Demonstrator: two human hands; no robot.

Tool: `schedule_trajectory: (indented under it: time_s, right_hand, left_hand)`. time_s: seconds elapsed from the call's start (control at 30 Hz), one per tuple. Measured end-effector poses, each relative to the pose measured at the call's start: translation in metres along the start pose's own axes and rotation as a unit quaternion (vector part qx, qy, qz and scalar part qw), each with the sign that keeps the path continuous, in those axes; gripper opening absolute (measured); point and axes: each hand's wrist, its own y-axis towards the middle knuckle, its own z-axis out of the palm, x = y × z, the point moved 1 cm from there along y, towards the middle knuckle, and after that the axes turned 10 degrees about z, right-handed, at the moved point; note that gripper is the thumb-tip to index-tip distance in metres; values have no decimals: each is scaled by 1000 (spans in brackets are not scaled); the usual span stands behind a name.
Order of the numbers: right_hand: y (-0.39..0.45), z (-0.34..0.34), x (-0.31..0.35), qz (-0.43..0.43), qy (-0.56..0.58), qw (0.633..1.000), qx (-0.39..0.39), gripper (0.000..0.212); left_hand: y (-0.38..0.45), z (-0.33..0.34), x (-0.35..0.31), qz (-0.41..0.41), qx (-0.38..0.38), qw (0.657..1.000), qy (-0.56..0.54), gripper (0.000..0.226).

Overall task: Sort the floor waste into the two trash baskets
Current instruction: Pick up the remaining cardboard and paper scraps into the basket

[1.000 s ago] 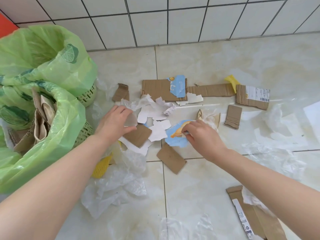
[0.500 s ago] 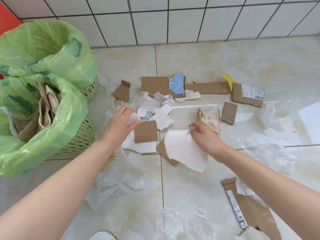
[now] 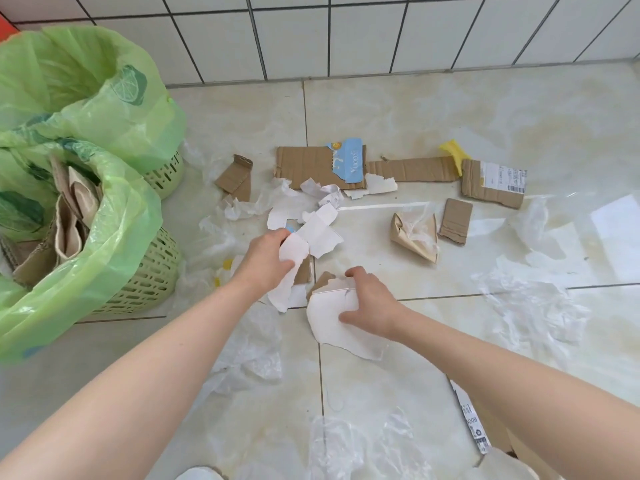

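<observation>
Baskets (image 3: pixel 152 271) stand at frame left, nearer your left hand (image 3: pixel 265 263), which grips white paper scraps (image 3: pixel 292 252); your right hand (image 3: pixel 369 303) grasps a white card piece (image 3: pixel 332 327) at centre

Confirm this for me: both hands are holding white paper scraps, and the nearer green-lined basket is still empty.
Not quite. In the head view the left hand and right hand do each grip white paper scraps, but the nearer green-lined basket is not empty: brown cardboard pieces already stand inside it.
</observation>
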Motion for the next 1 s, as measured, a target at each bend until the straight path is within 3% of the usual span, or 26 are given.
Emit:
schedule_trajectory:
  time_s: [0.13, 0.33, 0.6, 0.77, 0.9, 1.0]
  right_hand:
    - [3, 14, 8, -1, -144, 987, -70, 69]
    - [6, 23, 20, 12, -172, 980, -97, 61]
    - [-1, 7, 4, -7, 27, 999, -19, 42]
    - [-9, -16, -11, -16, 96, 994, -55, 30]
    - [-10, -52, -22, 16, 162, 984, -72, 20]
    - [-7, -82, -32, 40, 162, 979, -120, 18]
  left_hand:
    - [0, 6, 9, 56, 69, 983, 159, 32]
    - [4, 5, 13, 46, 68, 983, 165, 30]
    - [3, -15, 10, -12, 56, 991, 121, 33]
    - [2, -33, 14, -53, 11, 998, -23, 39]
    - [-4, -39, 18, -105, 92, 985, -101, 36]
    - [-8, -32, 23, -108, 132, 985, -34, 21]
